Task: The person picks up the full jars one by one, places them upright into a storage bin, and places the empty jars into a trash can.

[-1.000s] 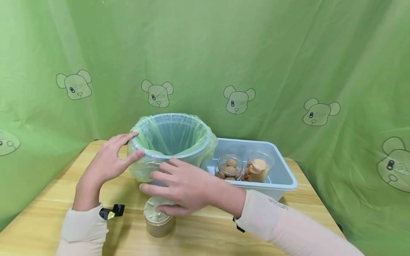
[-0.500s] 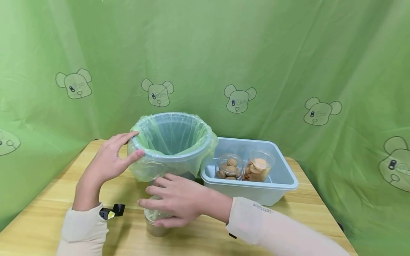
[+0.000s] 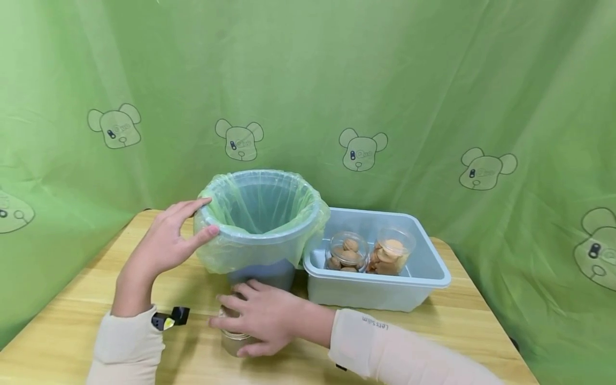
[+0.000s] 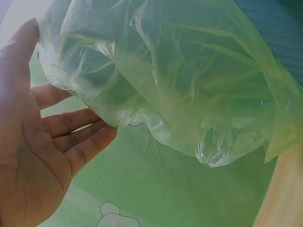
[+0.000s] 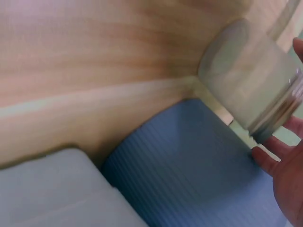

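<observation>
A pale blue bin [image 3: 262,272] stands on the table, lined with a thin green plastic bag [image 3: 226,251] folded over its rim. My left hand [image 3: 166,240] rests at the bin's left side, thumb and fingertips on the bag-covered rim. In the left wrist view its fingers [image 4: 71,123] lie fairly straight along the bag's loose edge. In front of the bin is a short upright jar [image 3: 236,345] with a pale top. My right hand [image 3: 264,318] lies over that jar, fingers spread about its lid and mostly hiding it. The right wrist view shows fingertips [image 5: 265,161] right at the lid's edge.
Right of the bin sits a light blue rectangular tub [image 3: 375,293]. Inside it are a clear jar of walnuts [image 3: 347,255] and a clear jar of thin tan pieces [image 3: 389,254]. A green curtain [image 3: 298,80] hangs behind the wooden table [image 3: 433,337].
My right hand has come down and toward me from in front of the bin onto the jar, covering more of its top. The left hand stays at the rim.
</observation>
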`<action>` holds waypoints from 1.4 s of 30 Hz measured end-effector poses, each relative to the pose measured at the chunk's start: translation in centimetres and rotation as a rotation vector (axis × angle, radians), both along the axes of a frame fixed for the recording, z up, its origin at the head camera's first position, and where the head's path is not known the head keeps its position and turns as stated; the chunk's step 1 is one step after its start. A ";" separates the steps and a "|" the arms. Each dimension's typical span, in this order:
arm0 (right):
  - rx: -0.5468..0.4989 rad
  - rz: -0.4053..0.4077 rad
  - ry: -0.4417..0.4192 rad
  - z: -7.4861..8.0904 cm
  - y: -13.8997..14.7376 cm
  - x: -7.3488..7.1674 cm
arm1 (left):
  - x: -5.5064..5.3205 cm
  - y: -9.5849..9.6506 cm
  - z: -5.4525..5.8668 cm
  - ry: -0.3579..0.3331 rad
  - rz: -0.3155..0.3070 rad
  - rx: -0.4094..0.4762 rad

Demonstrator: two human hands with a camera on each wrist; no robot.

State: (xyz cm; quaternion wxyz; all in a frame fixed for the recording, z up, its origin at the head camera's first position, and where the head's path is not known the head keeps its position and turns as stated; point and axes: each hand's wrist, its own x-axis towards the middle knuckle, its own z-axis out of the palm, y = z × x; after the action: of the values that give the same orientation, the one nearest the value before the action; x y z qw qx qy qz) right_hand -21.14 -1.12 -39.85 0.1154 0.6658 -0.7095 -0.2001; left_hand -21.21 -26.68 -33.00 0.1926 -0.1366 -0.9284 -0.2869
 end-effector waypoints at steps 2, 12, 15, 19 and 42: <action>0.000 0.000 0.018 -0.5 0.0 0.2 | 0.0 0.1 0.0 -0.001 -0.002 0.001; -0.042 0.029 0.076 -1.0 0.1 0.2 | -0.1 0.2 0.0 0.007 -0.011 -0.001; -0.040 0.047 0.070 -0.9 0.0 0.3 | -0.1 0.2 -0.1 0.007 -0.010 -0.001; -0.044 0.074 0.067 -0.6 0.0 0.3 | -0.1 0.2 0.0 0.011 -0.011 -0.001; -0.028 0.112 0.098 2.1 0.3 0.1 | -0.1 0.0 -0.2 0.024 -0.003 0.007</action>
State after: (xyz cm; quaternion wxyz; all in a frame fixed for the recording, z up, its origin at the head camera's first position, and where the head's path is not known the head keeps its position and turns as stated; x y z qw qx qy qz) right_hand -21.02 -0.78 -37.71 0.1705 0.6920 -0.6674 -0.2159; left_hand -21.29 -26.68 -33.21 0.2041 -0.1406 -0.9248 -0.2887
